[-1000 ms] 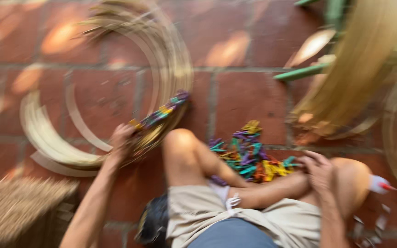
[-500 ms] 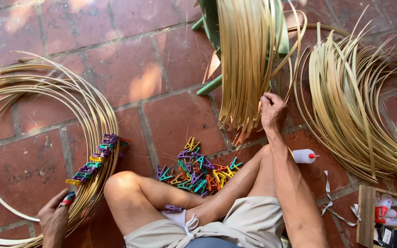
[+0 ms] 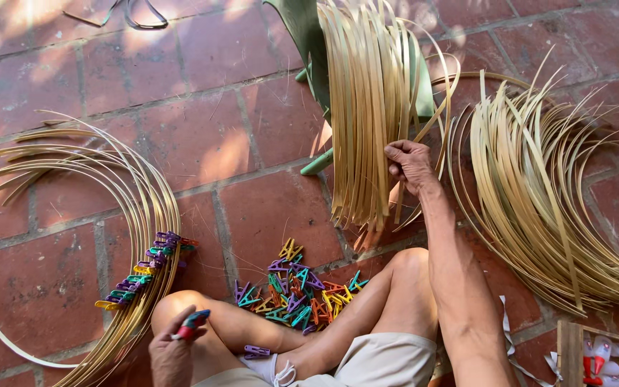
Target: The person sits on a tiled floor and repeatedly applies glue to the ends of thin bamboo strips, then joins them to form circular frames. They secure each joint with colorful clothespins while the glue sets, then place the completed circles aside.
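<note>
A person sits cross-legged on a red brick floor (image 3: pixel 252 208), bare knees raised, seen from above. The right hand (image 3: pixel 408 165) is stretched forward at arm's length, fingers curled and pinching a few pale bamboo strips at the edge of the hanging bundle of bamboo strips (image 3: pixel 367 115), which is draped over a green plastic chair (image 3: pixel 302 43). The forearm runs straight down the frame past the right knee. The left hand (image 3: pixel 173 351) is held low beside the left knee, fingers closed around a red and blue clothes peg (image 3: pixel 191 324). Just left of that hand lies a curved sheaf of bent strips (image 3: pixel 137 215) on the bricks, with a row of purple, green and yellow pegs (image 3: pixel 145 269) clipped along it. A loose heap of coloured pegs (image 3: pixel 299 294) sits on the floor between the legs. To the right, another fanned pile of strips (image 3: pixel 539 186) spreads across the bricks, and white bottles with red caps (image 3: pixel 607 355) lie in a wooden box at the lower right corner.
</note>
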A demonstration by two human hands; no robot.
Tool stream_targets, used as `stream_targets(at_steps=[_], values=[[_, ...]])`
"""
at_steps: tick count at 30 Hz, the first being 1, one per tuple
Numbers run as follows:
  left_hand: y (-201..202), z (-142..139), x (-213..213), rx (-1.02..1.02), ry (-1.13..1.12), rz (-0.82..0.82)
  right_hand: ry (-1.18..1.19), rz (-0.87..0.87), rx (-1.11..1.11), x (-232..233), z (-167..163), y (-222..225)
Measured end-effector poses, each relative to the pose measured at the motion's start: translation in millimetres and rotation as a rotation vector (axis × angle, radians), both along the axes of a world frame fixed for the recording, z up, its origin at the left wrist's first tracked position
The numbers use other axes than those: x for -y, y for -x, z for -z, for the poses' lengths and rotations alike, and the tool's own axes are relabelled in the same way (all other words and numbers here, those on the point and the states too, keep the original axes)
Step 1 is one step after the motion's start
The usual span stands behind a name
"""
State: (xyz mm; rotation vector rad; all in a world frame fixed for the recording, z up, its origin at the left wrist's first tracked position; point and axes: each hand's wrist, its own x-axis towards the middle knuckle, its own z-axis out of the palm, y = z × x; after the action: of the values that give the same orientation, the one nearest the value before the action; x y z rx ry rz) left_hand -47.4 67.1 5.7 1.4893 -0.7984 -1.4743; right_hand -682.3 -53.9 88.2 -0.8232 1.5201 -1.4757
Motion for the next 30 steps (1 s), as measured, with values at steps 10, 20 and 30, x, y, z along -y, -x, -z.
stream_targets(at_steps=[10, 20, 30], values=[[85.8, -33.5, 16.0, -0.182, 0.004, 0.233, 0.148, 0.046, -0.6, -11.0, -15.5, -38.6], [180.4, -116.4, 52.8, -0.436, 0.105, 0.512, 0.25, -0.011, -0.669, -45.7, -90.3, -91.2], [151.8, -351.3, 95.2, -0.754, 0.846, 0.532, 0.444, -0.318, -0.783, -159.1, -54.8, -234.9]])
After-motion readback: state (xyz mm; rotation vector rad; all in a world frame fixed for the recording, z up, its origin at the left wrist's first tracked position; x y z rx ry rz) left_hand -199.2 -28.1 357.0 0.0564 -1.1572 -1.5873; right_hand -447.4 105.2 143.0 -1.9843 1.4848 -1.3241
